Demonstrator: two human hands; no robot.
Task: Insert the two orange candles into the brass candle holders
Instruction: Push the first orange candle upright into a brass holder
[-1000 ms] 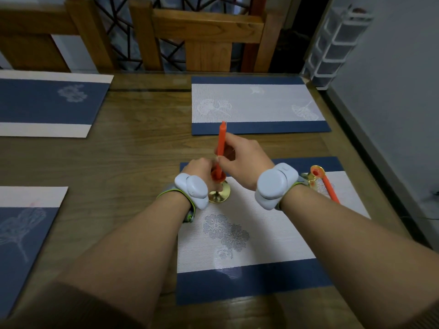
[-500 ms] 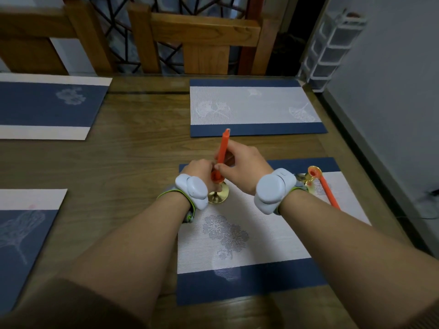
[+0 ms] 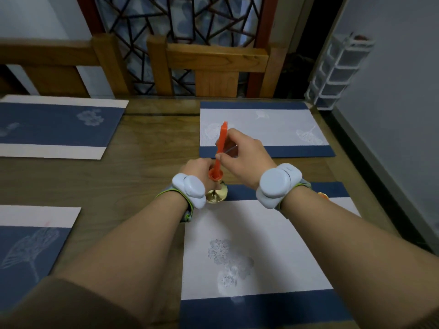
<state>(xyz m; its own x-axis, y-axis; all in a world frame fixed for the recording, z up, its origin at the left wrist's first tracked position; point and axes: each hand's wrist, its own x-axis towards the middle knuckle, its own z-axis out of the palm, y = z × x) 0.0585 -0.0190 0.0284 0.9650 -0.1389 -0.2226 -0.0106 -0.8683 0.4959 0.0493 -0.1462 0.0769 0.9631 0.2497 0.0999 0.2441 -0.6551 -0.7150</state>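
A wooden table (image 3: 152,176) fills the view, four blue-and-white placemats (image 3: 256,252) laid on it. Two wooden chairs (image 3: 213,67) stand at the far edge. Behind them, a dark lattice screen (image 3: 180,22). Right side: grey wall (image 3: 399,91), white drawer rack (image 3: 342,67).

The candle (image 3: 220,148) stands in the holder (image 3: 216,194) at the placemat's (image 3: 256,252) far-left corner.

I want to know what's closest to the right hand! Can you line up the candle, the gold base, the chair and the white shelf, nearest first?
From the right hand in the head view:
1. Candle, pinched in its fingers.
2. Gold base, just below and to the left, by the left hand.
3. Chair, across the table.
4. White shelf, in the far right corner; its rank against the chair is too close to call.
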